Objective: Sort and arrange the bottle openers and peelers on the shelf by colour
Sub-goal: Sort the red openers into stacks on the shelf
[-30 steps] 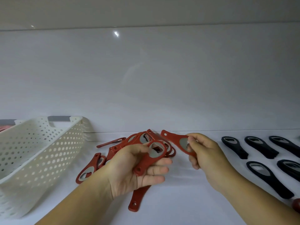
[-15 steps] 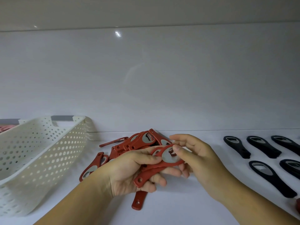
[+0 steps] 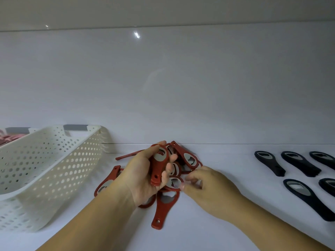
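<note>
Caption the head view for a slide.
Left hand grips stacked red bottle openers, right hand at the red pile, black openers laid out to the right.

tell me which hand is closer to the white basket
Left. The left hand, gripping a stack of red bottle openers, is just to the right of the basket. The right hand sits farther right, nearer the black openers.

Both bare forearms reach in from the lower edge. The left hand, palm turned inward, curls fingers and thumb round a stack of red bottle openers. The right hand lies knuckles up just beside it, its curled fingers blurred, so its grip is unclear.
</note>
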Motion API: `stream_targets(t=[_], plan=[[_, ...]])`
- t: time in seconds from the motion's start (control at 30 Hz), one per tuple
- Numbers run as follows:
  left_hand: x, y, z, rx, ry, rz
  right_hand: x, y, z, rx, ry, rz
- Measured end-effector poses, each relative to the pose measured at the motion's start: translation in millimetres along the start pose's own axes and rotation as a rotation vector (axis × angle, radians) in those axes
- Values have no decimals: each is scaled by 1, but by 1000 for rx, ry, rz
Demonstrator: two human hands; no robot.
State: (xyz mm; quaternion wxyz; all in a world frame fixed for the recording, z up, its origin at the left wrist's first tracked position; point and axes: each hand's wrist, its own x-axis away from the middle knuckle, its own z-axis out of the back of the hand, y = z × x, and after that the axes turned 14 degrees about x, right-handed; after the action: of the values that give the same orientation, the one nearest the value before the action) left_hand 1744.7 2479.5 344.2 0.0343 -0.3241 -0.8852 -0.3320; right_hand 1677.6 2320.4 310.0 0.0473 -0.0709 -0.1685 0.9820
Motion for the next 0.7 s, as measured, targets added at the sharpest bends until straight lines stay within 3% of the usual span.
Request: stream_targets(t=[0.07, 0.23, 0.33, 0.43, 0.7], plan=[[-1, -4, 0, -47, 21, -3, 2, -7, -2, 73, 17, 34], [-3, -9, 2, -131, -33, 23, -3, 2, 3, -122, -14, -65], [-5, -12, 1, -159, -61, 33, -1, -4, 2, -41, -16, -21], [-5, -15, 1, -181, -122, 56, 1, -11, -1, 49, 25, -18], [-22, -30, -2, -344, -305, 37, -8, 3, 5, -86, -8, -136]])
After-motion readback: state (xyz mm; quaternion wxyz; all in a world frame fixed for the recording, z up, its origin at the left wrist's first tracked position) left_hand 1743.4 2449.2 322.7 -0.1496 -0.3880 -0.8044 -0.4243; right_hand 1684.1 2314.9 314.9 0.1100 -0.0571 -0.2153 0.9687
